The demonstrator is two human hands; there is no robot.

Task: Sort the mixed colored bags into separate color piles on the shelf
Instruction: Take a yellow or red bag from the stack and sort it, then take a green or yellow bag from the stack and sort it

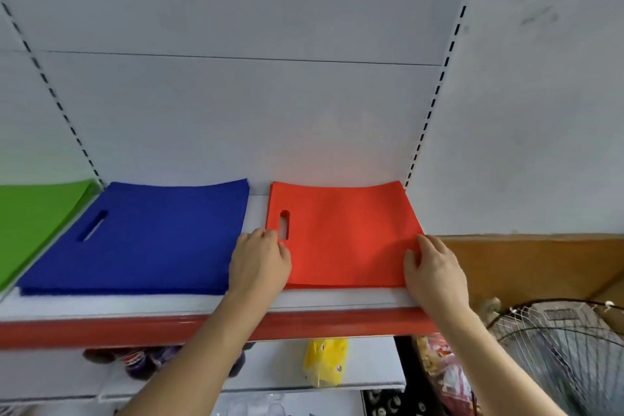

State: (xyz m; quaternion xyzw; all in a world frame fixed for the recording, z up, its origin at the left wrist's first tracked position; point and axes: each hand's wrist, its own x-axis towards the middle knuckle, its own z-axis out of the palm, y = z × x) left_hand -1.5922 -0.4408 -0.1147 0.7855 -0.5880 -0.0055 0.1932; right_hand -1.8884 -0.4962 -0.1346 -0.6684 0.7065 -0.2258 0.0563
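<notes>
Three flat piles of bags lie side by side on the white shelf [260, 209]. A green pile [30, 213] is at the far left, a blue pile [152, 233] with a slot handle in the middle, and a red pile [341, 233] on the right. My left hand [260, 263] rests on the red pile's left edge beside its slot handle, fingers bent over the edge. At the red pile's right front corner my right hand [432, 273] touches the edge, fingers relaxed.
The shelf has a red front strip [101, 331] and a white back panel. Below it stand dark bottles [141, 361] and a yellow packet [324, 361]. A wire fan guard [567, 348] is at the lower right, under a brown board [540, 267].
</notes>
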